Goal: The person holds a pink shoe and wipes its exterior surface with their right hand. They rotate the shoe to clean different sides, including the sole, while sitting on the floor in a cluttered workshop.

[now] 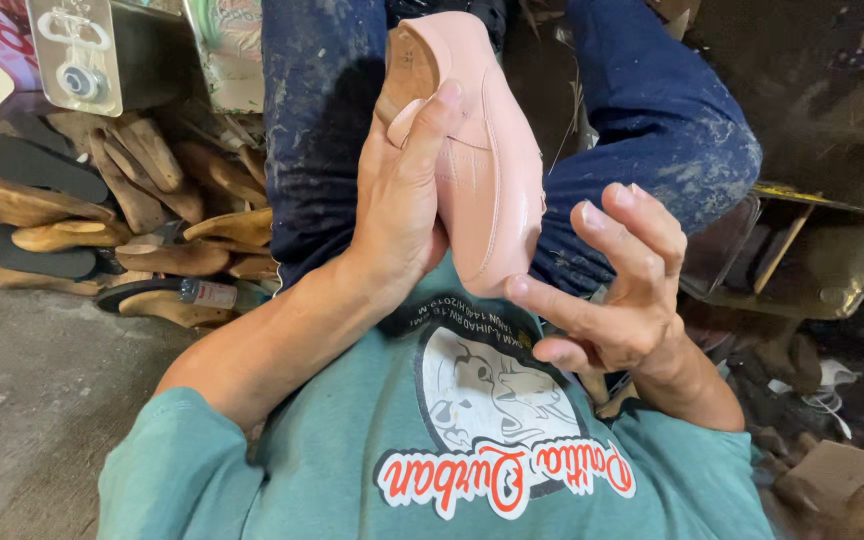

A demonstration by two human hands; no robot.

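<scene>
My left hand (402, 190) grips a pale pink leather shoe (487, 150) from its left side, thumb laid across the upper near the heel. The shoe is held over my lap, tan heel away from me, toe pointing toward my chest. My right hand (607, 275) is just right of the toe with fingers spread; its index fingertip touches the toe's tip and it holds nothing. Below are my dark blue stained jeans (672, 120) and a teal printed T-shirt (452, 440).
A pile of wooden shoe lasts (152, 200) and black insoles (37, 165) lies on the concrete floor at left, with a small bottle (207, 293) among them. A metal box with tools (802, 260) stands at right. Cardboard scraps (842, 480) lie at lower right.
</scene>
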